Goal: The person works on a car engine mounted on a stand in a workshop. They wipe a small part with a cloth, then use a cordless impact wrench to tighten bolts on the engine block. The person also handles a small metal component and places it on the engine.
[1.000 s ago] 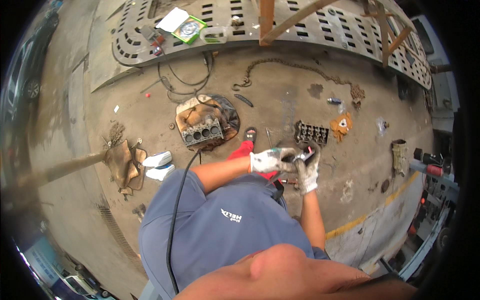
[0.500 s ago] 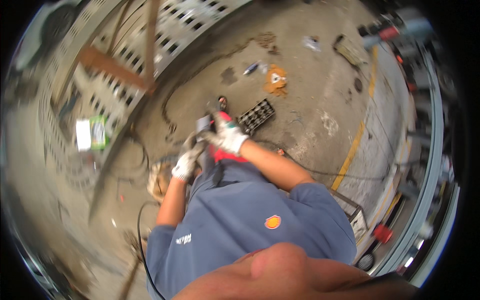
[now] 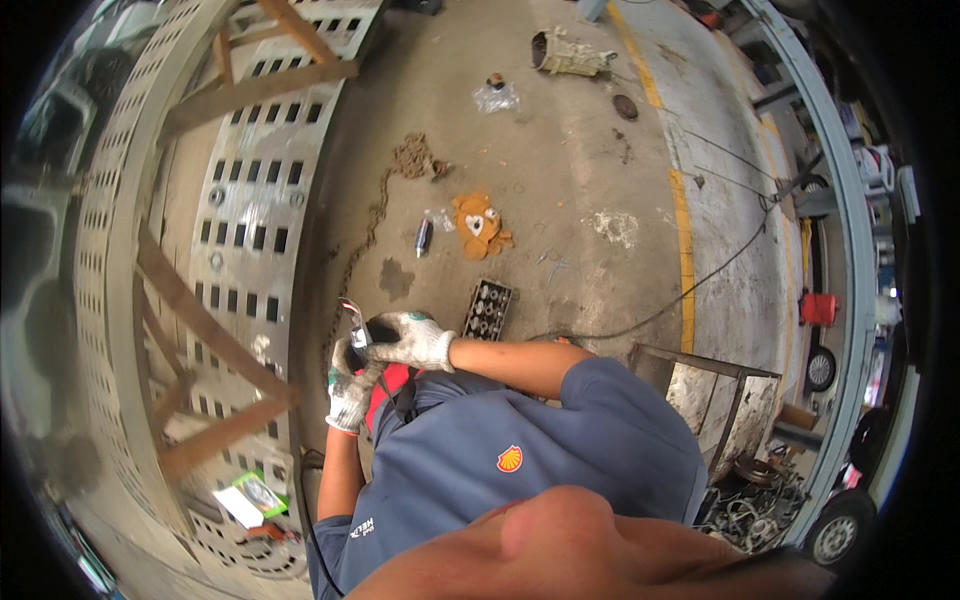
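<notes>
Both my hands wear whitish knitted gloves with dirty fingers and meet in front of my lap. My left hand (image 3: 349, 392) is closed at the lower end of a small whitish piece (image 3: 359, 335) with a thin curved strip or wire rising from it. My right hand (image 3: 408, 342) closes on the same piece from the right side. The gloves hide most of it, so its exact kind does not show. Something red (image 3: 388, 385) lies just below my hands at my lap. Right of my right hand stands a dark metal engine part with rows of round holes (image 3: 488, 310).
A perforated metal ramp (image 3: 240, 240) with brown braces stands at left, holding a green-and-white package (image 3: 255, 498). On the floor lie an orange plush-like cloth (image 3: 480, 228), a blue can (image 3: 423, 238), a chain (image 3: 412, 157) and a gearbox housing (image 3: 572, 55). A cable (image 3: 690, 290) runs right.
My view has turned, so the floor things sit rotated and lower. Both hands stay together at the small piece, whose thin strip now shows above the gloves.
</notes>
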A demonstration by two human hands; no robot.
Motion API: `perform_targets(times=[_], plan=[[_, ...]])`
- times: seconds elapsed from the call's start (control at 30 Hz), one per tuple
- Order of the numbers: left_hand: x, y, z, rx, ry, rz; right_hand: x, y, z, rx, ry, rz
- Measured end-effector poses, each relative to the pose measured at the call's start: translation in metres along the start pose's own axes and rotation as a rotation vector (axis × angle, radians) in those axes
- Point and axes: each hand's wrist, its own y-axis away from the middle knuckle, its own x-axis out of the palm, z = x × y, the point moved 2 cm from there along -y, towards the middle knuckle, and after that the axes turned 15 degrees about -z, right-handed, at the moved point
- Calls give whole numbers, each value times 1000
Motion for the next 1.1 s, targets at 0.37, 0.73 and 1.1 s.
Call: perform_targets(times=[0.37, 0.73, 1.1], plan=[[86, -251, -93, 169, 3, 278, -103, -172, 23, 53, -253, -409], [137, -411, -188, -51, 124, 494, -157, -285, 71, 17, -165, -635], [247, -547, -219, 97, 54, 561, -296, -404, 68, -187, 396, -682]])
